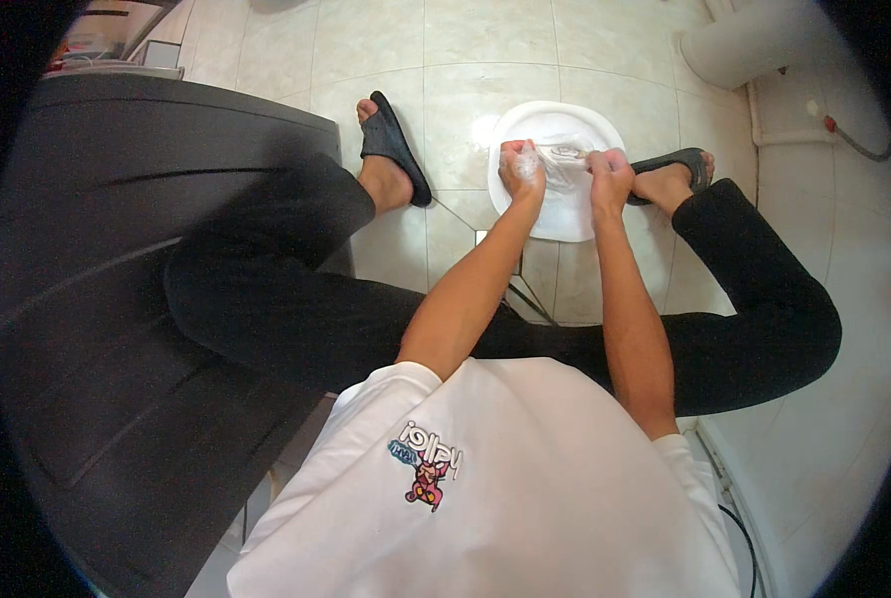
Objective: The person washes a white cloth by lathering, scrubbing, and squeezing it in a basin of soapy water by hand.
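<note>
On the tiled floor between my feet stands a white basin point(505, 211) with what looks like soapy water in it. Over its left side is my left hand point(521, 174), fingers curled, with white foam point(527, 164) on it. My right hand point(611, 177) is closed over the right side, thumb and fingers pinched together. Something thin and pale seems to stretch between the two hands, but its kind is too small and washed out to tell against the white basin.
A dark grey cabinet or panel point(87, 249) fills the left. At the upper right a thick white pipe point(754, 45) meets the wall, and a hose point(859, 149) hangs there. My slippered feet point(396, 149) flank the basin.
</note>
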Motion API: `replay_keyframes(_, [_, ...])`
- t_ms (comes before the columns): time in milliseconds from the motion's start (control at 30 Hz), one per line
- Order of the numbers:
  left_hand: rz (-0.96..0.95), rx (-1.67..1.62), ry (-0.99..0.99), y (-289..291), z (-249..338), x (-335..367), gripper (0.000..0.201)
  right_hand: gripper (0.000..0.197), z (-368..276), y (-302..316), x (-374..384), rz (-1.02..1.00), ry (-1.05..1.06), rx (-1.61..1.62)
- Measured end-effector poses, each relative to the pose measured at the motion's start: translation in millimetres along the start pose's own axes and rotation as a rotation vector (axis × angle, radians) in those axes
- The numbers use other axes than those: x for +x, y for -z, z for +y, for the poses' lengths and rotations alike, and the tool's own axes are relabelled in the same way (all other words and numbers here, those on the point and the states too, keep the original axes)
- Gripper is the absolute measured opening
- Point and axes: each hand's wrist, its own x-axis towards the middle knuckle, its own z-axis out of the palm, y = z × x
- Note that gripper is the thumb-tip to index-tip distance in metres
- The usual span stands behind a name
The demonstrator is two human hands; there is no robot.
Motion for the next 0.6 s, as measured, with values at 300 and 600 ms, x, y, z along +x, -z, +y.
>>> replay_keyframes(300, [-0.126, 0.066, -0.135, 5, 22, -5, 0.014, 0.03, -7, -1, -5, 0.087, -0.007, -0.145])
replay_keyframes(600, [-0.641, -0.206, -0.193, 0, 20, 33, 0.034, 0.039, -21, 6, 4, -0.453, -0.473, 0.502])
